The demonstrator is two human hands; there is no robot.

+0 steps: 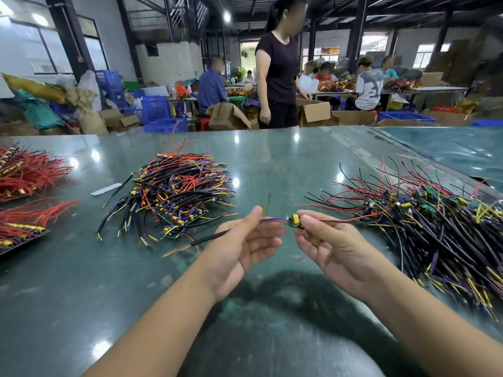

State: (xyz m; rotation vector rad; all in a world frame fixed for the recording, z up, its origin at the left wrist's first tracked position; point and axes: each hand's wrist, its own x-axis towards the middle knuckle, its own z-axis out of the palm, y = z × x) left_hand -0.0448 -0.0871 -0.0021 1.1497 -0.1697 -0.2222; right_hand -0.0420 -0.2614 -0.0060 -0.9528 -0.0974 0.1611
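- Bare forearms enter from 6 o'clock over the glossy dark green tabletop [272, 159], with the palms turned up and facing each other.
- Thumb and forefinger of the left hand [242, 246] pinch a thin blue wire [273, 219]. Its other fingers curl loosely.
- Thumb and fingertips of the right hand [326, 248] grip a small green circuit board [294, 221] that carries a yellow component.
- That board is held above the table at the centre of the view, between the two hands. Its long axis runs from 9 to 3 o'clock.
- Its blue wire leaves toward 9 o'clock, and a thin red wire [343, 220] trails toward 3 o'clock.
- Behind the left hand, a black-sleeved lead [209, 238] slants out toward 8 o'clock.
- At 11 o'clock lies a tangled heap of black, red, yellow and purple wired boards [177, 191].
- At 3 o'clock spreads a looser heap of similar wired boards [435, 227].
- At 9 o'clock lie bundles of red wires [27, 172].
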